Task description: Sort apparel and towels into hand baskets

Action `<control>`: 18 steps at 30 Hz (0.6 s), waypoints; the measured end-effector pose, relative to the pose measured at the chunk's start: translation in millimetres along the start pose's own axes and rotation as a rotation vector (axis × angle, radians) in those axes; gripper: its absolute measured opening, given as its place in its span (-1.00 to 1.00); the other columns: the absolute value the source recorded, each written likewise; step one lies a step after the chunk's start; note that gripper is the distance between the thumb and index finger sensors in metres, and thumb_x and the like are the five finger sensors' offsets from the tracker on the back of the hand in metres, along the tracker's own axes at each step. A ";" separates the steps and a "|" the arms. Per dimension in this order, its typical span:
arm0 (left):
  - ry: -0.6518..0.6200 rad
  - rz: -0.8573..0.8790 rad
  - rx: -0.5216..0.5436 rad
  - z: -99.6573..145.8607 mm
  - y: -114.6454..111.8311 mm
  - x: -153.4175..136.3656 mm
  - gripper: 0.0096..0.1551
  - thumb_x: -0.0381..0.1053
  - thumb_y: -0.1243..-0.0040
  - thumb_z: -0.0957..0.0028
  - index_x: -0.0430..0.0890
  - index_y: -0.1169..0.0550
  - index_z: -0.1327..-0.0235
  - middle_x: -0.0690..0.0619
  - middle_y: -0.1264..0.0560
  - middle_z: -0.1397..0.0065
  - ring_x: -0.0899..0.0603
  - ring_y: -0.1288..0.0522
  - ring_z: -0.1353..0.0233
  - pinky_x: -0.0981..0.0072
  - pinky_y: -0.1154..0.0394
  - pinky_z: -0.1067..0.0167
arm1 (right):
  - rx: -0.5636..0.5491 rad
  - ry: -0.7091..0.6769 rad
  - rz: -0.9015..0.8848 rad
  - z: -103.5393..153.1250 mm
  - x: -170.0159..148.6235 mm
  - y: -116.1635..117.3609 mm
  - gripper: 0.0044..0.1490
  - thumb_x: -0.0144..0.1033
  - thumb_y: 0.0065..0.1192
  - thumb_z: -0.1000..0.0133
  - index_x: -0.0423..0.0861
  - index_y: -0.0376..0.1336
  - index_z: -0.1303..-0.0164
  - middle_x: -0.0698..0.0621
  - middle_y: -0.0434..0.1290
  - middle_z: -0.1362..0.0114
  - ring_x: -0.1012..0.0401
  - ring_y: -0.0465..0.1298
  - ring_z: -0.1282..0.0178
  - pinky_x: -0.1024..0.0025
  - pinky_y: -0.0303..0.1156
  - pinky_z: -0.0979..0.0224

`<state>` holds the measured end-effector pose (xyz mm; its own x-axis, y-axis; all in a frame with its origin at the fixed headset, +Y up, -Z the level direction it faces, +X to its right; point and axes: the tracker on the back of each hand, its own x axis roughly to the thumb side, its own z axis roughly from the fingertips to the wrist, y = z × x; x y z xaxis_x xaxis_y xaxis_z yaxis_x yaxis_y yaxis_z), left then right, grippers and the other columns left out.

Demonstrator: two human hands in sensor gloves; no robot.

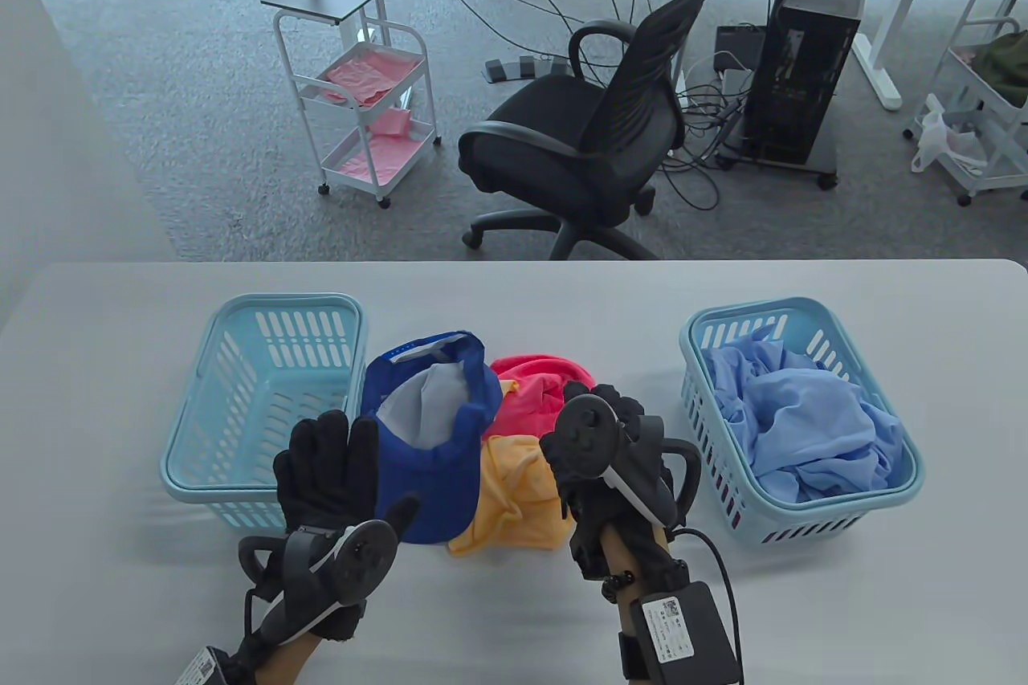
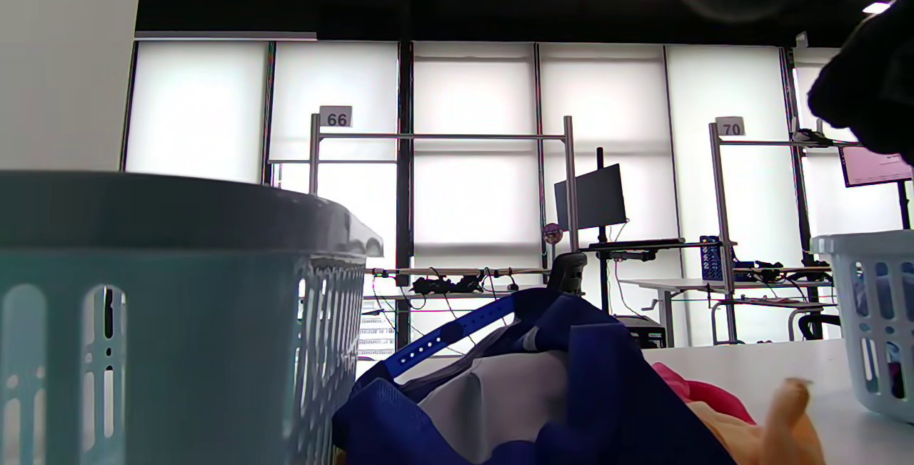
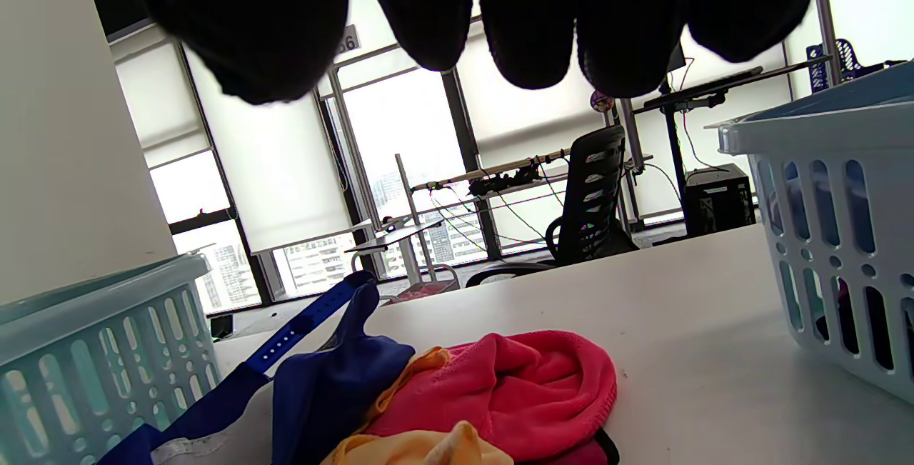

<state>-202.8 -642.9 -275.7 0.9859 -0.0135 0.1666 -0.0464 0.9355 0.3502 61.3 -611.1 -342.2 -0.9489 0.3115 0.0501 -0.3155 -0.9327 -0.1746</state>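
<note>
Right between the two baskets sits the pile: a blue cap lying upside down with its grey lining showing, a pink cloth beside it, and a yellow cloth nearest the person. All three touch one another on the white surface. The left basket shows nothing inside it from above; the right basket holds crumpled light-blue fabric.

The left hand is raised just beside the cap, palm facing it, fingers straight and spread, gripping nothing. The right hand hovers over the near edge of the pink and yellow cloths. Its tracker covers most of it from above, but the right wrist view shows the fingertips hanging loose over the pile and holding nothing. Whether they touch the cloth I cannot tell.

The hand hides part of the pink cloth, and the cap covers part of the yellow one. In the left wrist view the fingers are only dark blurs along the top edge, and the left basket's wall blocks the lower left.

Across the room, signs on the frames read "66" and "70". A label on the box at the right wrist is too small to read. An office chair stands beyond the surface.
</note>
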 end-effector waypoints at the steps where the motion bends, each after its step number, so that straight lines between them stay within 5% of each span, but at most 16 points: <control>1: 0.002 0.000 0.001 0.2 -0.3 -0.2 0.11 0.40 0.03 -0.03 -0.19 0.03 -0.66 -0.43 0.03 -0.69 -0.65 -0.07 -0.62 -0.51 -0.10 -0.45 | 0.001 -0.002 -0.007 0.7 0.0 2.8 -0.13 -0.04 0.37 0.10 -0.13 0.21 -0.40 -0.29 0.29 -0.48 -0.32 0.37 -0.43 -0.32 0.34 -0.41; 10: 0.015 -0.009 0.010 -1.0 0.5 -1.5 0.11 0.40 0.03 -0.03 -0.19 0.02 -0.66 -0.43 0.02 -0.69 -0.64 -0.08 -0.62 -0.50 -0.11 -0.45 | 0.021 0.004 -0.063 -0.5 1.9 33.7 -0.17 -0.03 0.36 0.09 -0.16 0.25 -0.35 -0.28 0.36 -0.41 -0.28 0.46 -0.34 -0.25 0.42 -0.35; 18: 0.023 -0.004 0.015 0.1 1.5 -3.2 0.11 0.40 0.03 -0.03 -0.19 0.03 -0.65 -0.43 0.02 -0.69 -0.64 -0.08 -0.62 -0.50 -0.11 -0.45 | 0.216 0.163 -0.157 -13.5 42.3 87.6 -0.19 0.04 0.39 0.12 -0.24 0.35 -0.20 -0.16 0.62 -0.03 0.01 0.74 0.21 0.19 0.71 0.16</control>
<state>-206.1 -641.5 -275.7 0.9895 -0.0091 0.1440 -0.0444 0.9302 0.3645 -6.4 -677.1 -368.7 -0.8801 0.4639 -0.1010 -0.4693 -0.8823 0.0362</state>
